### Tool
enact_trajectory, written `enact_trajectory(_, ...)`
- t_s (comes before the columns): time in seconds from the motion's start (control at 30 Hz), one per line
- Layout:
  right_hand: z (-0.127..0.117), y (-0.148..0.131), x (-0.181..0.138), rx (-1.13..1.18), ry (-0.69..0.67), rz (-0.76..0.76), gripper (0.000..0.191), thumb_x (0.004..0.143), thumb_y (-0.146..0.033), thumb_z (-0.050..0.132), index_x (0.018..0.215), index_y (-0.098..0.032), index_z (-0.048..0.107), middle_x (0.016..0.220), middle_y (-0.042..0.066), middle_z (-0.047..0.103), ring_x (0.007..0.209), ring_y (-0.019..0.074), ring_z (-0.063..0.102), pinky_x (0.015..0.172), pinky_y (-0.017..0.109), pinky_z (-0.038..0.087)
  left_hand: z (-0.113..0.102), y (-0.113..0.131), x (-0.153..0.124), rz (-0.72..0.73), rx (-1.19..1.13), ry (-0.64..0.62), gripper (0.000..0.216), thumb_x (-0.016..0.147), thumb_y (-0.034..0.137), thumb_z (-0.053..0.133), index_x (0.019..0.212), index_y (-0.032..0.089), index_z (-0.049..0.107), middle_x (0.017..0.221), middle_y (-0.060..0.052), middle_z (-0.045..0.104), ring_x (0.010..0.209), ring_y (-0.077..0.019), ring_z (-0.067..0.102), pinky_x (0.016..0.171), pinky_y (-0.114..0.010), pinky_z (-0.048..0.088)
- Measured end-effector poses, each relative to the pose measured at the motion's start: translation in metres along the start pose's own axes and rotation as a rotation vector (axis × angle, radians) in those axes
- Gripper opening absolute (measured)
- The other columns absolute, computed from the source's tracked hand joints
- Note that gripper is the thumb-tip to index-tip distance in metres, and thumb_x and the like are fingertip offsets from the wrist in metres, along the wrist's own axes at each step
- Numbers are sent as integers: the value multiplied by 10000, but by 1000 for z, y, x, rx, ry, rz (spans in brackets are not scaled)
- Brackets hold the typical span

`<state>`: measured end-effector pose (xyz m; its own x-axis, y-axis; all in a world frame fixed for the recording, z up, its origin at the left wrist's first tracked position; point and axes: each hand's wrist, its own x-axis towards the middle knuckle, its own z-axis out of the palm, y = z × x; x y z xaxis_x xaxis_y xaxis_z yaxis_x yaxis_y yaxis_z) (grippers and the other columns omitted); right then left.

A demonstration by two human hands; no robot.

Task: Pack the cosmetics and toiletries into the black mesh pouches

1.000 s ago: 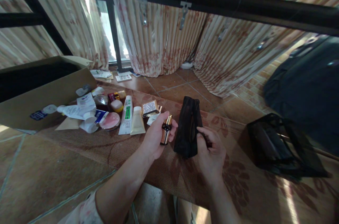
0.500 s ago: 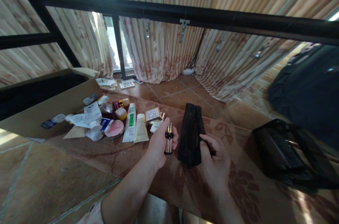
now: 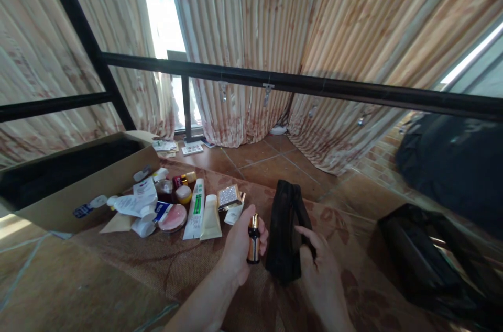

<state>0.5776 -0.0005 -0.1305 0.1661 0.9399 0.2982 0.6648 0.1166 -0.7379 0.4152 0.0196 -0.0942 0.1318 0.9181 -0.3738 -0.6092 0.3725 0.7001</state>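
Observation:
A small dark bottle with a gold cap (image 3: 254, 244) is held upright in my left hand (image 3: 237, 253), its fingers wrapped round it. Just to the right, a black zip pouch (image 3: 280, 235) lies lengthwise on the brown patterned cloth (image 3: 188, 274). My right hand (image 3: 325, 274) pinches the pouch's right edge between thumb and index finger, by its opening; what is inside is too dark to see. Left of my left hand are a glittery square compact (image 3: 228, 196), a cream tube (image 3: 211, 219) and a white-and-green tube (image 3: 195, 211).
Farther left, several cosmetics, including a round pink compact (image 3: 173, 217), lie against an open cardboard box (image 3: 113, 185). A black bag (image 3: 424, 258) sits at the right. Behind stand a black metal rail (image 3: 236, 73) and striped curtains (image 3: 243, 23).
The camera view has tilted up, so everything sits lower in the picture. My left hand keeps the bottle, and my right hand stays at the pouch's edge.

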Motion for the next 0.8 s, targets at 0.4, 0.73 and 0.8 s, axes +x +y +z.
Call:
enact_trajectory(0.4, 4, -1, -6, -67, 34, 1, 412, 823, -272, 396, 1148, -159, 621, 1121, 116, 633, 963, 241, 639, 782, 359, 510, 3, 2, -12, 15, 23, -10, 551, 755, 689, 538, 570, 172, 480, 456, 34, 457, 384, -65, 375, 408, -190, 273)
enact_trajectory(0.73, 2, -4, -6, -108, 53, -45, 399, 849, -377, 408, 1085, -165, 649, 1099, 123, 646, 980, 259, 639, 819, 390, 502, 0, 1, -14, 18, 17, 7, 552, 751, 687, 544, 596, 158, 525, 487, 19, 486, 404, -74, 405, 413, -189, 289)
enact_trajectory(0.8, 1, -4, -7, -115, 55, -55, 395, 853, -390, 413, 1077, -169, 652, 1088, 123, 651, 972, 255, 641, 819, 384, 500, -1, 1, -16, 23, 18, 4, 541, 762, 673, 542, 595, 158, 527, 489, 18, 487, 404, -77, 412, 413, -192, 296)
